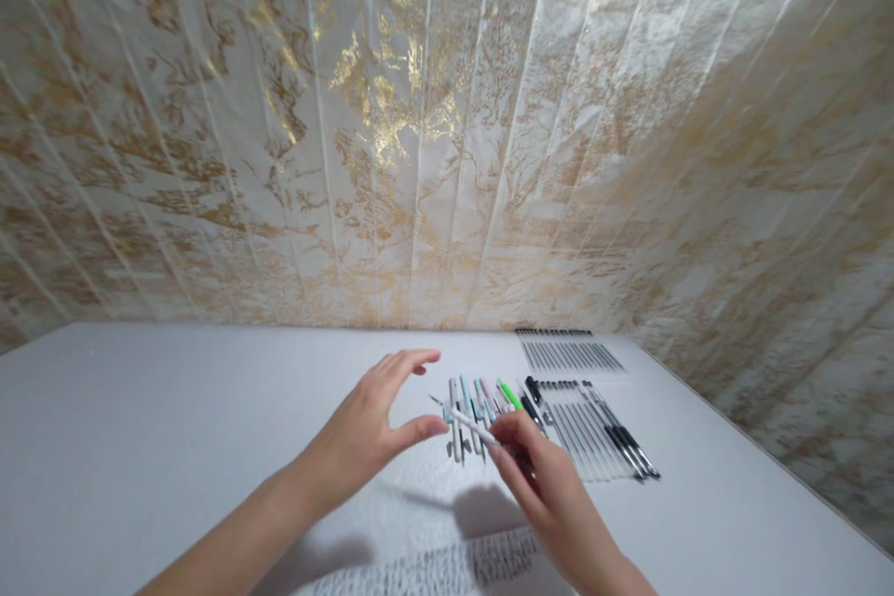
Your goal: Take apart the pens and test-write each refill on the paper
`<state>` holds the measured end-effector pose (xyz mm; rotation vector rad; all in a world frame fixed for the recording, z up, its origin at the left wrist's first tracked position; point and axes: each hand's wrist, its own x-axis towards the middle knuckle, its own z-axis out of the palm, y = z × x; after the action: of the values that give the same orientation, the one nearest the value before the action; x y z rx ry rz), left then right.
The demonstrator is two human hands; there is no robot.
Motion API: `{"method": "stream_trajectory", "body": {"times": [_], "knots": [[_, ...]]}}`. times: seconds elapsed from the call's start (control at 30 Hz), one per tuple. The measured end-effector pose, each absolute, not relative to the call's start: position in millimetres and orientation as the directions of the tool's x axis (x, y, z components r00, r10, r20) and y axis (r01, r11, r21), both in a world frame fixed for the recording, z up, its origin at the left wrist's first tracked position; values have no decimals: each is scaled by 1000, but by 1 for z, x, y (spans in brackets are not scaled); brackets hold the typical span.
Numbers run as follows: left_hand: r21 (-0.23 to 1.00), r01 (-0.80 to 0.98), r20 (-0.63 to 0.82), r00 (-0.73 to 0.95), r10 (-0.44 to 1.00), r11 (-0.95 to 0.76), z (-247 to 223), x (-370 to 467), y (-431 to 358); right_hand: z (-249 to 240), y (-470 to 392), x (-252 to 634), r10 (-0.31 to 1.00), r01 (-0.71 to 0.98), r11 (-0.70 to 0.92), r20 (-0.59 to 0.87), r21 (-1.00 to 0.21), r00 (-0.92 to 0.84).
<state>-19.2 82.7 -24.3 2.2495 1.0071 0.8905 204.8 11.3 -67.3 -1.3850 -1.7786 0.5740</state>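
Note:
My right hand (541, 466) pinches a slim white pen (473, 426) between thumb and fingers. The pen slants up to the left, its thin dark tip pointing towards my left hand (370, 414). That left hand is raised with thumb and fingers apart and holds nothing; its thumb comes close to the tip without visibly touching it. Behind and below the held pen lies a row of pens in white, pale blue and pink, partly covered by it. A bright green pen (510, 394) lies beside them, with a black-capped pen (534, 388) to its right.
Several thin clear refills (587, 438) lie side by side on the white table (209, 447), next to black-gripped pens (627, 447). Another row of refills (573, 355) is near the wall. A handwritten sheet (433, 570) lies at the front edge of view. Gold-patterned covering (391, 130) hangs behind.

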Motion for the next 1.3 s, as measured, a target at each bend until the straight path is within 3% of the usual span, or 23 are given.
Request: {"method": "stream_trajectory", "body": {"times": [0.07,0.17,0.27,0.37,0.6,0.83,1.03,1.3], "knots": [[721,476,309,428,849,-503,-39,-9,81,-71,18,212,961,484,246,275,-840,-11],[678,536,230,496,837,-503,-63,4,79,-77,26,221,979,271,175,198,-946,56],[660,543,213,528,822,-519,-81,14,75,-78,29,222,983,150,165,176,-975,61],[654,547,206,537,818,-523,-89,18,72,-76,29,220,981,138,174,184,-975,60],[734,485,213,502,838,-476,-90,17,76,-76,28,223,976,331,187,214,-925,47],[911,303,131,433,892,-280,-81,10,82,-74,25,230,913,707,358,387,-610,-128],[969,180,84,405,910,-170,-80,8,81,-78,24,230,884,759,400,435,-513,-171],[990,95,53,436,898,-104,-88,11,78,-74,22,223,879,724,424,441,-545,-183]]}}
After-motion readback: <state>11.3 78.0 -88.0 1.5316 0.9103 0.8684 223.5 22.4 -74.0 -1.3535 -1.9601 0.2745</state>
